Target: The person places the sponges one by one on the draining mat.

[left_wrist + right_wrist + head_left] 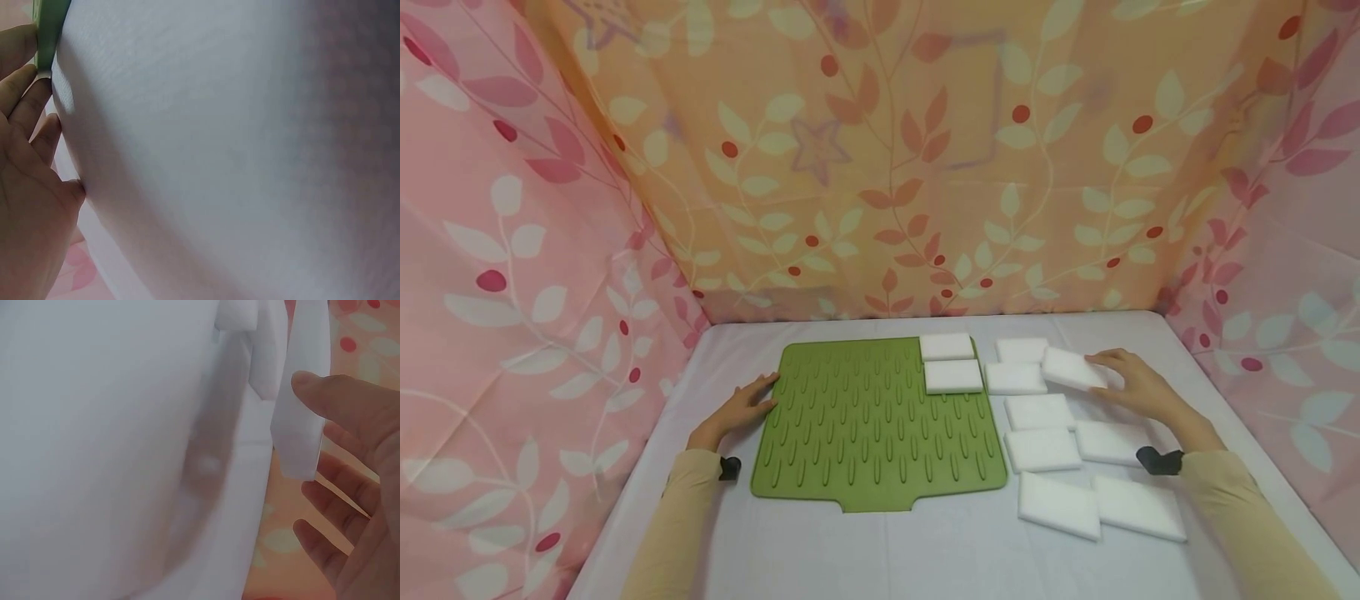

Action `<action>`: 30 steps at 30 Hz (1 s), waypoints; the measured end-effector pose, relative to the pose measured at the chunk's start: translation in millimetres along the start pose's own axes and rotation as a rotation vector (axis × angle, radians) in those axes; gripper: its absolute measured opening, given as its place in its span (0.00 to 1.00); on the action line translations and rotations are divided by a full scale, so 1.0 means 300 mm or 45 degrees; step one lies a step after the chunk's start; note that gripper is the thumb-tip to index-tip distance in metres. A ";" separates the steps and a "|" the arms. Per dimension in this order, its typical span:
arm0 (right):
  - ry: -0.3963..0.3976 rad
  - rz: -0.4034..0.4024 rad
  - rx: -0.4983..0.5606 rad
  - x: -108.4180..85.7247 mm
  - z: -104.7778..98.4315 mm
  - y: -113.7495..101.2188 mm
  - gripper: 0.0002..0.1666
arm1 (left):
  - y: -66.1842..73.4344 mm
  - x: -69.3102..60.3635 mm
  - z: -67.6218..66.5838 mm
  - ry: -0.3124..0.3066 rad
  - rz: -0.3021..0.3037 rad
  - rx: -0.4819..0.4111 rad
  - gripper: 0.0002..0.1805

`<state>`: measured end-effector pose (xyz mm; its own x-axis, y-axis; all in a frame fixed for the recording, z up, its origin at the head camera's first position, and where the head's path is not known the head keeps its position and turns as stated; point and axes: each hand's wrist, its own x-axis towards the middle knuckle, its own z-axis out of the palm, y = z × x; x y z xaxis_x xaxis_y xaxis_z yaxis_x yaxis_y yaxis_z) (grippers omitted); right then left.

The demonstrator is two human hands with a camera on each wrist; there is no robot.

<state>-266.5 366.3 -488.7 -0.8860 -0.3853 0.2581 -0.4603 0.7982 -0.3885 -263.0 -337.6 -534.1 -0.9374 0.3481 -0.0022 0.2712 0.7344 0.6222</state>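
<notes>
A green ridged mat [880, 417] lies flat on the table, with two white sponge blocks [953, 377] side by side at its far right corner. At the mat's left edge, my left hand [737, 412] touches the rim with its fingers extended; the left wrist view shows fingertips against the green edge [49, 37]. To the right of the mat, my right hand [1131, 387] pinches another white sponge block [1073, 368] between thumb and fingers. In the right wrist view this held block [303, 419] is tilted and raised off the cloth.
Several more white sponge blocks [1058, 504] lie loosely grouped on the table right of the mat, some touching. A white cloth [955, 554] covers the table. Floral curtains [880, 167] stand at the back and both sides.
</notes>
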 end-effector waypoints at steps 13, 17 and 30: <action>-0.031 -0.075 -0.016 0.037 0.009 -0.087 0.34 | 0.006 -0.001 -0.003 -0.021 -0.051 -0.022 0.33; -0.025 -0.108 -0.023 0.048 0.020 -0.107 0.34 | 0.003 0.001 -0.002 -0.026 -0.060 -0.029 0.33; -0.056 -0.175 -0.002 0.080 0.057 -0.177 0.34 | 0.003 -0.002 0.001 -0.018 -0.044 -0.022 0.33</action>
<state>-264.4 306.8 -477.0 -0.8160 -0.5113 0.2697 -0.5777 0.7372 -0.3503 -262.2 -336.9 -533.7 -0.9429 0.3313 -0.0348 0.2351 0.7360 0.6349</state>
